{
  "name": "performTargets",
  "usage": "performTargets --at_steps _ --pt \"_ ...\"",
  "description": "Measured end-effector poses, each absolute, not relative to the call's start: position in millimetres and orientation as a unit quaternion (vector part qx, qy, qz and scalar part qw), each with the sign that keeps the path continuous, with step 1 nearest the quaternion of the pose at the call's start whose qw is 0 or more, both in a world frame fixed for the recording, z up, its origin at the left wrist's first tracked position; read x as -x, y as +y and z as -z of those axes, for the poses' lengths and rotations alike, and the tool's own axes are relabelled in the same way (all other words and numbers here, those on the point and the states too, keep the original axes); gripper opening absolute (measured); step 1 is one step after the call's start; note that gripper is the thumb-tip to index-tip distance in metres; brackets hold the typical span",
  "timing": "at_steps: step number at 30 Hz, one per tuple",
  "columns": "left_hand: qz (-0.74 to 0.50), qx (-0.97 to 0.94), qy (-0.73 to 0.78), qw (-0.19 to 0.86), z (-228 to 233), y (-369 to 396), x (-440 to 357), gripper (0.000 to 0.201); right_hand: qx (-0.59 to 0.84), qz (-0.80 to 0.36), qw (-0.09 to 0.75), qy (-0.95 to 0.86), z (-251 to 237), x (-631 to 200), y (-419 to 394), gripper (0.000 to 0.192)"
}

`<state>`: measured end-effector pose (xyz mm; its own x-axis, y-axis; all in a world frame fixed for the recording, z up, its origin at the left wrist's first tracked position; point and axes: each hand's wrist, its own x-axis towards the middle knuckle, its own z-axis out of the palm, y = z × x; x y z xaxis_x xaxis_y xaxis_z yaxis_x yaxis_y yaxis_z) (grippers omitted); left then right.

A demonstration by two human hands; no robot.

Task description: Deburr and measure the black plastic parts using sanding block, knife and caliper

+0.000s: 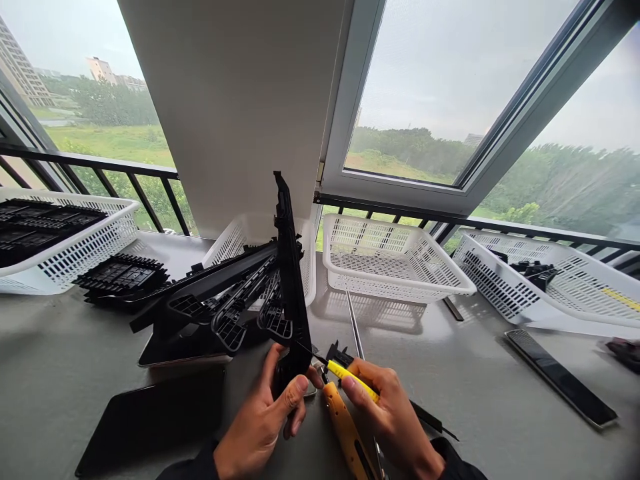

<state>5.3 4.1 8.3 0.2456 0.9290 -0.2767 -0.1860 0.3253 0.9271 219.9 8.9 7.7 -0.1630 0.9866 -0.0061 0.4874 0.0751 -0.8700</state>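
My left hand (pixel 267 417) grips the lower end of a long black plastic part (pixel 287 267) and holds it upright on the table. My right hand (pixel 390 417) holds a thin yellow-and-black tool (pixel 350 377) whose tip touches the base of that part. An orange-handled utility knife (pixel 345 433) lies on the table between my hands. A metal caliper (pixel 353 327) lies just behind them.
A pile of black plastic parts (pixel 220 300) leans out of a white basket (pixel 235 243) behind my left hand. An empty white basket (pixel 395 263) stands at center, others at far left (pixel 75 250) and right (pixel 550 283). Black flat panels lie at left (pixel 150 417) and right (pixel 560 377).
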Motion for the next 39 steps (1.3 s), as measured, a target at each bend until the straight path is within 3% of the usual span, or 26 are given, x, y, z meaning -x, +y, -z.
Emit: performTargets --at_steps 4,13,23,30,39 --pt "-0.392 -0.401 0.449 0.695 -9.6 6.9 -4.1 0.105 0.553 -0.393 0.338 -0.653 -6.5 -222.3 8.5 0.061" --pt "-0.390 -0.436 0.408 0.701 -2.8 7.2 -2.6 0.075 0.564 -0.378 0.356 -0.642 -9.6 -233.5 12.9 0.058" --pt "-0.447 -0.396 0.403 0.694 2.2 7.0 -0.3 0.067 0.547 -0.399 0.294 -0.674 -11.2 -237.7 15.9 0.059" --pt "-0.427 -0.374 0.378 0.731 -16.4 9.7 -0.9 0.063 0.575 -0.320 0.332 -0.676 -7.3 -253.1 19.6 0.059" --pt "-0.435 -0.381 0.349 0.738 1.9 10.8 -0.3 0.062 0.625 -0.248 0.385 -0.632 -10.5 -271.1 26.4 0.060"
